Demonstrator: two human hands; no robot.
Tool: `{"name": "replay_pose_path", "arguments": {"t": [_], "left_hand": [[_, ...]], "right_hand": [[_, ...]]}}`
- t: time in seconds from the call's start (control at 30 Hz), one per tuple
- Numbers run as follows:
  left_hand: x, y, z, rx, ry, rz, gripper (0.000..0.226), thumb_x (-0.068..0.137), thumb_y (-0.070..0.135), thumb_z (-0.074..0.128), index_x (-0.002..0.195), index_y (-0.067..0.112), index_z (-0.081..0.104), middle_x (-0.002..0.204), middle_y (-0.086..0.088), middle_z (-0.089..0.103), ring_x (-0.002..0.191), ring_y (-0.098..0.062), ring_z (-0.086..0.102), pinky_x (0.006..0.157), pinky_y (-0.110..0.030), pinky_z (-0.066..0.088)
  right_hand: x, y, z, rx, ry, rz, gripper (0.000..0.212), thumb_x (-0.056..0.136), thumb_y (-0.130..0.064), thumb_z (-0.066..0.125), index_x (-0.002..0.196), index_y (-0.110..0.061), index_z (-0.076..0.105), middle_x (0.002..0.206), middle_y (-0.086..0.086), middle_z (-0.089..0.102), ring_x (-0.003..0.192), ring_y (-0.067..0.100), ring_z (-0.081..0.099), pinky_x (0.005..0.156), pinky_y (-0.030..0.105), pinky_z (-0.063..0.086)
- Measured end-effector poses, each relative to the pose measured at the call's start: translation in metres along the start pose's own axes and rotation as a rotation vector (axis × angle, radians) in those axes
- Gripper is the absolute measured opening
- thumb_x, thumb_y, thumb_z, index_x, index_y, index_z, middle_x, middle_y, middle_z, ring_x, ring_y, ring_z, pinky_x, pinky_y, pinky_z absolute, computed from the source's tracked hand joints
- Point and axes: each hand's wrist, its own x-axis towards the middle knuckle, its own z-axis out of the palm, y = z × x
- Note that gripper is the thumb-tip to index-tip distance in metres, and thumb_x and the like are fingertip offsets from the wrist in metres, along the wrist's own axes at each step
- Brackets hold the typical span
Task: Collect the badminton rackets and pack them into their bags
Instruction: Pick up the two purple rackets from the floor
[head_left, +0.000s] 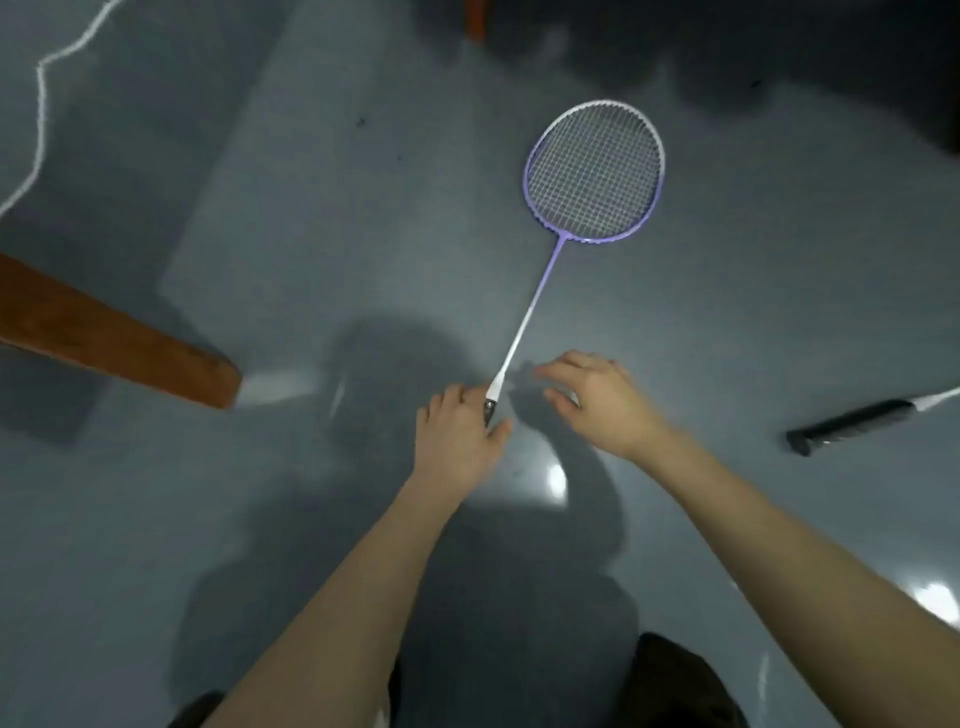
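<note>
1. Racket (594, 174): purple-and-white, head out over the grey floor (311, 234), shaft slanting back to the hands.
2. Left hand (460, 434): curled round the racket's grip, just below the white cone.
3. Right hand (597, 402): just beside the shaft, fingers loosely spread, grasping nothing.
4. Second racket (852, 423): black grip on the floor at right, well apart.
5. Wooden plank (114, 338): at left.

Open grey floor (311, 234) lay around the purple racket (595, 171), wooden beam (111, 338) blocked far left, second racket's black handle (852, 426) lay right, dark clutter (753, 47) at top.
</note>
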Motion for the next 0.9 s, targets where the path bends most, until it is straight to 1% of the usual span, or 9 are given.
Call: {"name": "replay_pose_path", "arguments": {"t": [0.13, 0.27, 0.33, 0.4, 0.47, 0.53, 0.63, 0.73, 0.9], "left_hand": [[0.024, -0.029, 0.066, 0.007, 0.057, -0.109, 0.056, 0.084, 0.047, 0.057, 0.13, 0.018, 0.044, 0.124, -0.007, 0.048, 0.115, -0.029, 0.043, 0.093, -0.037, 0.029], [0.036, -0.042, 0.099, -0.09, 0.208, -0.018, 0.041, 0.082, 0.03, 0.064, 0.118, 0.012, 0.055, 0.107, -0.012, 0.054, 0.098, -0.033, 0.052, 0.082, -0.039, 0.035], [0.037, -0.039, 0.102, -0.181, 0.254, 0.02, 0.034, 0.08, 0.026, 0.064, 0.11, 0.01, 0.06, 0.097, -0.012, 0.055, 0.086, -0.034, 0.056, 0.076, -0.039, 0.043], [0.028, -0.027, 0.102, -0.252, 0.336, 0.051, 0.035, 0.078, 0.032, 0.059, 0.107, 0.011, 0.062, 0.091, -0.01, 0.056, 0.078, -0.032, 0.058, 0.069, -0.04, 0.049], [0.018, -0.005, 0.098, -0.33, 0.407, 0.081, 0.039, 0.076, 0.037, 0.055, 0.109, 0.016, 0.06, 0.091, -0.007, 0.057, 0.077, -0.027, 0.059, 0.066, -0.037, 0.051], [0.014, 0.023, 0.095, -0.392, 0.425, 0.102, 0.041, 0.076, 0.038, 0.055, 0.111, 0.019, 0.06, 0.091, -0.004, 0.056, 0.077, -0.023, 0.059, 0.067, -0.032, 0.05], [0.018, 0.068, 0.098, -0.445, 0.397, 0.158, 0.041, 0.077, 0.034, 0.059, 0.113, 0.014, 0.062, 0.092, -0.002, 0.054, 0.078, -0.016, 0.056, 0.07, -0.023, 0.044], [0.023, 0.112, 0.108, -0.45, 0.34, 0.224, 0.038, 0.077, 0.025, 0.065, 0.113, 0.014, 0.062, 0.091, 0.0, 0.052, 0.078, -0.014, 0.054, 0.07, -0.019, 0.041], [0.025, 0.165, 0.124, -0.444, 0.281, 0.269, 0.035, 0.079, 0.017, 0.068, 0.114, 0.015, 0.062, 0.092, 0.001, 0.05, 0.076, -0.017, 0.054, 0.07, -0.027, 0.045]], "right_hand": [[0.041, 0.024, 0.064, -0.072, 0.01, -0.124, 0.042, 0.094, -0.029, 0.049, 0.135, -0.026, 0.046, 0.141, 0.0, 0.043, 0.125, 0.026, 0.042, 0.099, 0.033, 0.027], [0.064, 0.042, 0.103, -0.067, 0.069, -0.195, 0.045, 0.091, -0.036, 0.049, 0.136, -0.028, 0.046, 0.148, 0.001, 0.036, 0.128, 0.027, 0.039, 0.101, 0.035, 0.024], [0.064, 0.048, 0.107, -0.055, 0.088, -0.235, 0.047, 0.088, -0.042, 0.043, 0.131, -0.025, 0.052, 0.146, 0.003, 0.04, 0.126, 0.028, 0.041, 0.098, 0.034, 0.025], [0.056, 0.052, 0.101, -0.017, 0.155, -0.28, 0.046, 0.088, -0.045, 0.04, 0.123, -0.02, 0.058, 0.14, 0.005, 0.047, 0.123, 0.027, 0.044, 0.094, 0.031, 0.025], [0.042, 0.058, 0.086, 0.03, 0.267, -0.29, 0.042, 0.089, -0.042, 0.04, 0.116, -0.017, 0.062, 0.133, 0.007, 0.053, 0.12, 0.025, 0.044, 0.092, 0.029, 0.025], [0.028, 0.072, 0.069, 0.062, 0.36, -0.283, 0.037, 0.09, -0.038, 0.043, 0.114, -0.017, 0.063, 0.133, 0.007, 0.053, 0.12, 0.021, 0.041, 0.093, 0.027, 0.024], [0.002, 0.103, 0.048, 0.089, 0.447, -0.196, 0.035, 0.092, -0.037, 0.044, 0.117, -0.021, 0.062, 0.138, 0.002, 0.049, 0.123, 0.016, 0.039, 0.095, 0.025, 0.02], [-0.026, 0.141, 0.036, 0.116, 0.555, -0.083, 0.032, 0.092, -0.032, 0.046, 0.119, -0.02, 0.06, 0.138, 0.002, 0.048, 0.116, 0.017, 0.042, 0.093, 0.024, 0.021], [-0.083, 0.207, 0.042, 0.171, 0.764, 0.351, 0.043, 0.089, -0.039, 0.041, 0.124, -0.019, 0.057, 0.127, 0.008, 0.051, 0.109, 0.03, 0.05, 0.088, 0.035, 0.03]]}}
